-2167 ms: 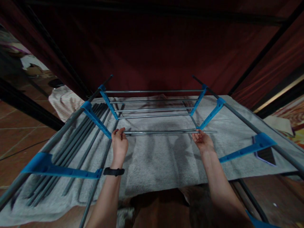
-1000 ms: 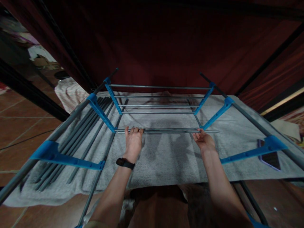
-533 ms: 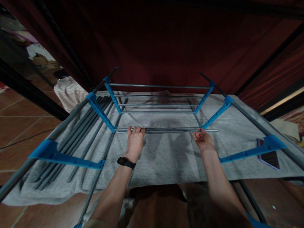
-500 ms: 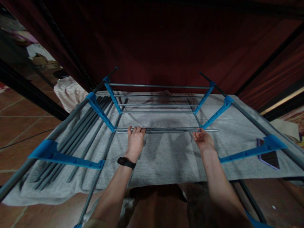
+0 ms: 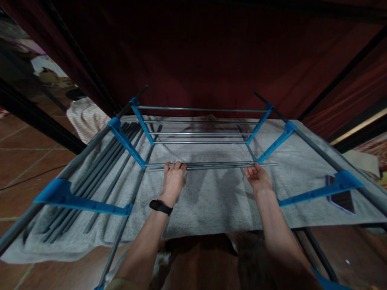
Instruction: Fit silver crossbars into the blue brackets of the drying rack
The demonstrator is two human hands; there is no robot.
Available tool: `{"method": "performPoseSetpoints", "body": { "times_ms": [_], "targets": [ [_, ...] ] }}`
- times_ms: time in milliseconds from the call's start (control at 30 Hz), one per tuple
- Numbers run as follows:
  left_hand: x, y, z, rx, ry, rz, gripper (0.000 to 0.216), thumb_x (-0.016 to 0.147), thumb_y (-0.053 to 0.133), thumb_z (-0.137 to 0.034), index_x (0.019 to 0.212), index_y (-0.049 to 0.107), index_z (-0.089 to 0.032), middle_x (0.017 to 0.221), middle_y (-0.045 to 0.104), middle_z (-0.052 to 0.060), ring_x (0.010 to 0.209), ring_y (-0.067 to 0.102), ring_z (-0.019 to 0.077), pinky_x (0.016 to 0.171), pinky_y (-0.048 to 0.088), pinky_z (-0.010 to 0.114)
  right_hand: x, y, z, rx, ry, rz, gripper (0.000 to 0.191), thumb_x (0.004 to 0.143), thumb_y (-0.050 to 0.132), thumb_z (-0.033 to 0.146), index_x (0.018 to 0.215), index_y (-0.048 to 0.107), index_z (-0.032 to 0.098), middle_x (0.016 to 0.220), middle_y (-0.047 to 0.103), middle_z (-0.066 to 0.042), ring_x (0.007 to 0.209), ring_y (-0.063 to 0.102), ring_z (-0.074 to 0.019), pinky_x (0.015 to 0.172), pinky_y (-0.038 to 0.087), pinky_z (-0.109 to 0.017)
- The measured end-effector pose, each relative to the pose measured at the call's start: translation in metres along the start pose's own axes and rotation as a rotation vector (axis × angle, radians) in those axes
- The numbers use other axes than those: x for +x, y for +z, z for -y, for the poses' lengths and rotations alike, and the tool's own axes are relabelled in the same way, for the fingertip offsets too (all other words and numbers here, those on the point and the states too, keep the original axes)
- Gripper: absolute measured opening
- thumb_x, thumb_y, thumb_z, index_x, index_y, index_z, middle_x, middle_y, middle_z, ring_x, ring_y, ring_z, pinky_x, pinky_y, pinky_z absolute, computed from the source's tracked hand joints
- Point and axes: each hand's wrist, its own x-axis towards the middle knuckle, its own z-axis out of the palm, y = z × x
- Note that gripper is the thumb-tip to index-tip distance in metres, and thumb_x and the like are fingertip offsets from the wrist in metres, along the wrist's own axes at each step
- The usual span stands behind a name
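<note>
Left grip: the left hand (image 5: 173, 181), a watch (image 5: 160, 206) at its wrist, has its fingers closed over the thin rod (image 5: 214, 165) near the left blue bracket (image 5: 127, 143).
Right grip: the right hand (image 5: 256, 177), palm up, hooks its fingers around the same rod by the right blue bracket (image 5: 273, 147).
Rod: level above the grey towel (image 5: 208, 205), its right tip poking past the bracket.
Nearby: loose rods (image 5: 99, 177) lie on the towel at the left, and a phone (image 5: 341, 198) at the right.
Risk: the overshooting right tip suggests uneven seating. A sideways push could pop the left end free, or the thin rod could bow.

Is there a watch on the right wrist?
No, the black watch sits behind the left hand; the right hand's wrist is bare.
</note>
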Motion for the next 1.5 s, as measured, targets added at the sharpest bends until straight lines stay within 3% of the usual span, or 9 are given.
{"method": "performPoseSetpoints", "body": {
  "times_ms": [333, 700, 1100, 1333, 1500],
  "targets": [
    [0.002, 0.001, 0.003, -0.042, -0.023, 0.004, 0.044, 0.084, 0.038, -0.005, 0.114, 0.067, -0.018, 0.103, 0.066, 0.012, 0.098, 0.061, 0.0258, 0.099, 0.033, 0.042, -0.002, 0.001, 0.000, 0.020, 0.001, 0.001, 0.017, 0.092, 0.053, 0.016, 0.076, 0.053, 0.021, 0.063, 0.061, 0.007, 0.058, 0.063, -0.0056, 0.063, 0.057, -0.019],
    [0.002, -0.001, 0.010, -0.095, -0.126, -0.006, 0.038, 0.087, 0.040, -0.010, 0.110, 0.069, -0.019, 0.100, 0.068, 0.011, 0.098, 0.061, 0.0281, 0.102, 0.028, 0.050, -0.009, 0.005, 0.001, 0.023, 0.022, 0.014, 0.017, 0.093, 0.051, 0.016, 0.077, 0.054, 0.021, 0.064, 0.063, 0.007, 0.058, 0.063, -0.0058, 0.061, 0.056, -0.018],
    [0.000, -0.007, 0.026, -0.083, -0.354, -0.102, 0.027, 0.085, 0.046, -0.015, 0.094, 0.070, -0.020, 0.096, 0.068, 0.013, 0.104, 0.056, 0.0337, 0.105, 0.017, 0.060, -0.011, 0.006, 0.004, 0.060, 0.045, 0.004, 0.020, 0.094, 0.050, 0.015, 0.075, 0.054, 0.020, 0.062, 0.061, 0.007, 0.056, 0.062, -0.0059, 0.058, 0.056, -0.019],
    [-0.003, -0.003, 0.040, -0.072, -0.483, -0.223, 0.021, 0.084, 0.053, -0.023, 0.099, 0.068, -0.020, 0.117, 0.062, 0.016, 0.121, 0.046, 0.0364, 0.106, 0.016, 0.064, -0.007, 0.005, 0.003, 0.058, 0.050, -0.008, 0.019, 0.093, 0.051, 0.014, 0.075, 0.054, 0.020, 0.065, 0.062, 0.006, 0.059, 0.062, -0.0064, 0.059, 0.057, -0.019],
    [-0.003, -0.010, 0.042, -0.040, -0.606, -0.243, 0.024, 0.085, 0.054, -0.028, 0.104, 0.064, -0.018, 0.131, 0.053, 0.018, 0.133, 0.036, 0.0380, 0.107, 0.021, 0.063, -0.004, 0.003, 0.003, 0.067, 0.040, 0.002, 0.017, 0.092, 0.052, 0.013, 0.076, 0.054, 0.020, 0.066, 0.062, 0.006, 0.059, 0.063, -0.0063, 0.059, 0.057, -0.020]
  ]
}}
